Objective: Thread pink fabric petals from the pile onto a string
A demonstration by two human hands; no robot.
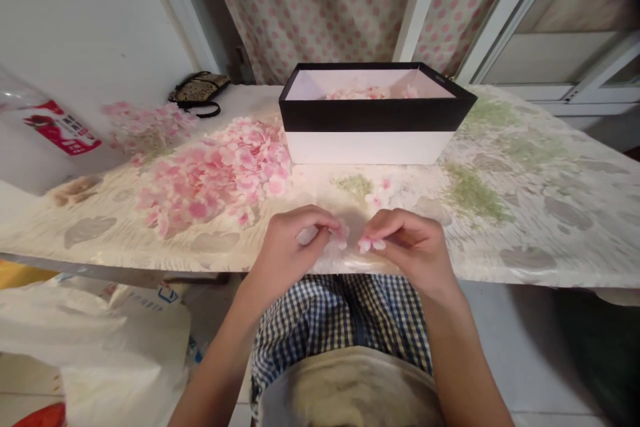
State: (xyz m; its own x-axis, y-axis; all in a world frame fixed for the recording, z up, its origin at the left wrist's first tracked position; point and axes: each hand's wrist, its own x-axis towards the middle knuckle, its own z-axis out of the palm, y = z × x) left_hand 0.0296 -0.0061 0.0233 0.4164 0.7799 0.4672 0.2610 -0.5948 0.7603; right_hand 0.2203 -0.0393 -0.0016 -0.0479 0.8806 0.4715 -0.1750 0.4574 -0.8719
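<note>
Near the table's front edge, my left hand [299,240] pinches a pale pink artificial flower [341,233] between thumb and forefinger. A short gap to the right, my right hand [413,243] is closed on another small pink-and-white artificial flower [371,245]. Just beyond my hands lie a few loose blossoms [380,194] and a little heap of green bits [354,183]. A large pile of pink artificial flowers [220,170] spreads to the left. Behind, a white box with a black rim [373,115] stands open, with pink blossoms [357,93] inside.
Green bits [477,193] lie scattered on the right of the patterned tablecloth [530,257]. At the back left are more pink flowers [150,123], a dark patterned pouch [200,90] and a clear container with a red label [63,128]. A white bag [115,347] sits below the table.
</note>
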